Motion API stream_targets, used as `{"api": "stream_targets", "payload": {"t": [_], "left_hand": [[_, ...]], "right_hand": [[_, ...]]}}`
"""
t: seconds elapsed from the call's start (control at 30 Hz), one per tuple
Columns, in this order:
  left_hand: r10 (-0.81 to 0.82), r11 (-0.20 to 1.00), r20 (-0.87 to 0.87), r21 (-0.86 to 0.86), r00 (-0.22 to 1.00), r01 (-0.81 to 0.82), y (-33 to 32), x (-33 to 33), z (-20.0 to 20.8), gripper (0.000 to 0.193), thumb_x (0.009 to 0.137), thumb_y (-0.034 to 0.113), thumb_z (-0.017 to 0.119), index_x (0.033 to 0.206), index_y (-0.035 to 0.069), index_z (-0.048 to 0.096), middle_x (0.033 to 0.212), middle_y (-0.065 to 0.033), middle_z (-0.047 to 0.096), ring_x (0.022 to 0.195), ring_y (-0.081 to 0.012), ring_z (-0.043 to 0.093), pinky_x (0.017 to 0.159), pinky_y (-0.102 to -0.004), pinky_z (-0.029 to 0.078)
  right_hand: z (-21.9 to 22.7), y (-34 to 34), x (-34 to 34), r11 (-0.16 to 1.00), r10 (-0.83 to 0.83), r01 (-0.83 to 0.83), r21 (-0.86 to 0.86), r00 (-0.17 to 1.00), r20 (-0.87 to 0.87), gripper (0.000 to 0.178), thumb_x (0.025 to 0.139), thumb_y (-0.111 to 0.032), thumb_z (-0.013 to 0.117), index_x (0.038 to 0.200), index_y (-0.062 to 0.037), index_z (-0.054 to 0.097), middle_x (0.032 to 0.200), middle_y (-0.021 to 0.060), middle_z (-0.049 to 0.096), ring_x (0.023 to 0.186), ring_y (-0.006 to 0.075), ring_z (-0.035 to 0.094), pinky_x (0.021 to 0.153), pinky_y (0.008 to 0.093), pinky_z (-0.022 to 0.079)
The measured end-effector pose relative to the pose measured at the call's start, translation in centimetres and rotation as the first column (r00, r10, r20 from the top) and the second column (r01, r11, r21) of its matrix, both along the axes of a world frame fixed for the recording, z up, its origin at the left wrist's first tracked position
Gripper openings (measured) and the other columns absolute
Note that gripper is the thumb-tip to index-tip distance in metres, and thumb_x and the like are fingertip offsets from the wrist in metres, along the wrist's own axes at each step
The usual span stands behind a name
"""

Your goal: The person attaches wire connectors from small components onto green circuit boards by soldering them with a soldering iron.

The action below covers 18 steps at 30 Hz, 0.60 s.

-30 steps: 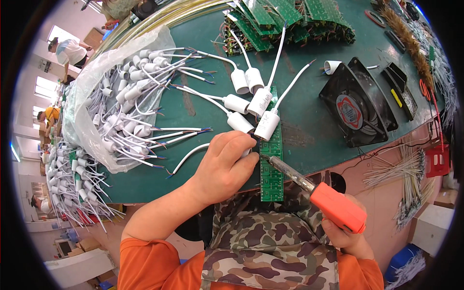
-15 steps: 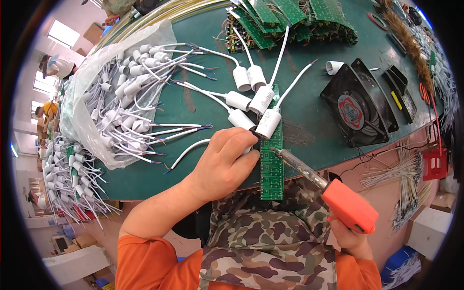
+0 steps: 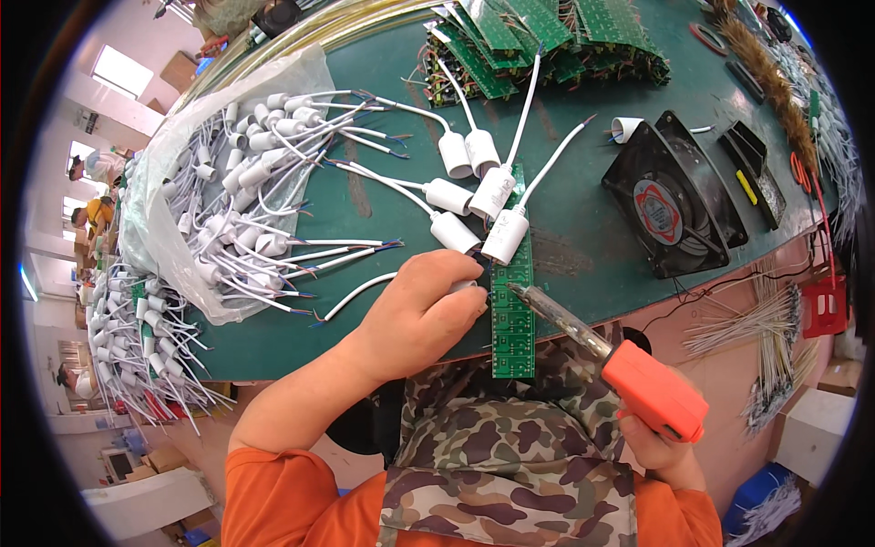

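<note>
A narrow green circuit board strip (image 3: 513,333) lies at the table's near edge, in front of me. My left hand (image 3: 421,305) is closed beside its left edge on a white cylindrical cap with a cable (image 3: 463,285); my fingers hide most of the cap. In my right hand (image 3: 658,442) is an orange soldering gun (image 3: 654,392), gripped by its handle. Its metal tip points left and reaches the board, though I cannot tell whether it touches. Several more white caps with cables (image 3: 504,235) fan out around the board's far part.
An open plastic bag (image 3: 137,205) of white cabled caps lies at the left. Green circuit boards (image 3: 547,41) are stacked at the far side. To the right stand a black fan (image 3: 670,201) and a black holder (image 3: 755,178). Other people (image 3: 96,214) are at the far left.
The soldering gun has shifted very slightly left, its tip a little lower on the board. My left hand keeps its grip at nearly the same place.
</note>
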<state>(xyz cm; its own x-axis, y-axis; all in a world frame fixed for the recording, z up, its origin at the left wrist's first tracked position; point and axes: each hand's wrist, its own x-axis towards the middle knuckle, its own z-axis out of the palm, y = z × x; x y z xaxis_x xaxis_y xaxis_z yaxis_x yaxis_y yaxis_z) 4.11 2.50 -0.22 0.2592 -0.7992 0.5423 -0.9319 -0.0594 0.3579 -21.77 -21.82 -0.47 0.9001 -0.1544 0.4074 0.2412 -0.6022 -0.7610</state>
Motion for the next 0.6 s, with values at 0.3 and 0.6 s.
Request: {"api": "stream_targets", "payload": {"t": [0.3, 0.6], "left_hand": [[-0.075, 0.993, -0.140, 0.081, 0.987, 0.087, 0.5, 0.7, 1.2, 0.026, 0.078, 0.005, 0.080, 0.099, 0.005, 0.064, 0.118, -0.0154, 0.063, 0.102, -0.0349, 0.064, 0.086, -0.0434, 0.055], [-0.077, 0.986, -0.148, 0.137, 0.986, 0.098, -0.2, 0.9, 2.2, 0.021, 0.077, -0.001, 0.077, 0.095, 0.003, 0.067, 0.117, -0.0143, 0.062, 0.103, -0.0336, 0.063, 0.087, -0.0418, 0.053]], "right_hand": [[-0.4, -0.1, -0.5, 1.000, -0.014, 0.014, 0.011, 1.000, -0.013, 0.056, 0.081, -0.020, 0.083, 0.128, 0.0013, 0.061, 0.111, 0.0119, 0.069, 0.079, 0.0305, 0.072, 0.068, 0.0398, 0.058], [-0.4, -0.2, -0.3, 0.999, 0.004, -0.004, -0.034, 1.000, 0.011, 0.053, 0.081, -0.018, 0.083, 0.126, 0.0008, 0.061, 0.119, 0.0132, 0.066, 0.081, 0.0305, 0.073, 0.068, 0.0400, 0.059]]}}
